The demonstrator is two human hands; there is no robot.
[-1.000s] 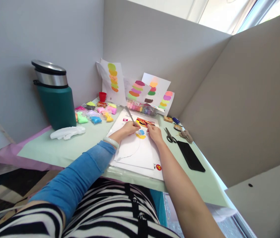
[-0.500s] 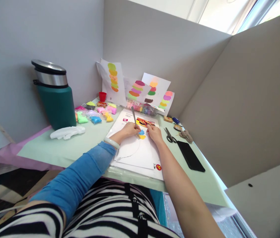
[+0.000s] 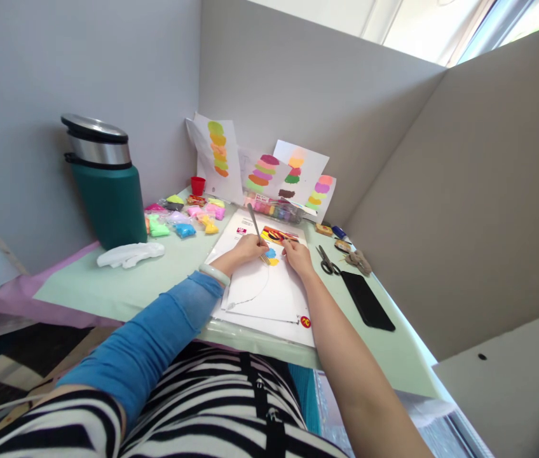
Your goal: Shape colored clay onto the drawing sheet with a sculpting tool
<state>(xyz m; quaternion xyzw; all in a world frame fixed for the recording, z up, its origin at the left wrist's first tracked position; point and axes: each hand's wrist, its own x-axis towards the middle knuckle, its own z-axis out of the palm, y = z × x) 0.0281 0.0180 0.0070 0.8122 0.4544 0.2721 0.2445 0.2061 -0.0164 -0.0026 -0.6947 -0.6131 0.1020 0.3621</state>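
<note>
My left hand (image 3: 249,248) is closed around a metal fork (image 3: 254,222). The fork's handle points up and away, and its tines reach down to the paper beside small blue clay (image 3: 270,253) and yellow clay (image 3: 274,261) patches. My right hand (image 3: 297,256) rests at the right of these patches with its fingertips pinched; what they hold, if anything, is too small to tell. Under both hands lies a white sheet (image 3: 250,289) with a thin curved pencil line, on top of a pad with a colourful printed cover (image 3: 279,235).
Bags of coloured clay (image 3: 184,230), a white crumpled tissue (image 3: 130,254) and a green bottle (image 3: 107,197) stand at left. Scissors (image 3: 327,261) and a black phone (image 3: 367,300) lie at right. Painted sheets (image 3: 219,159) lean on the back partition behind a clear box (image 3: 274,208).
The fork's handle has tilted a little to the left, and my left hand has shifted slightly left. My right hand has hardly moved.
</note>
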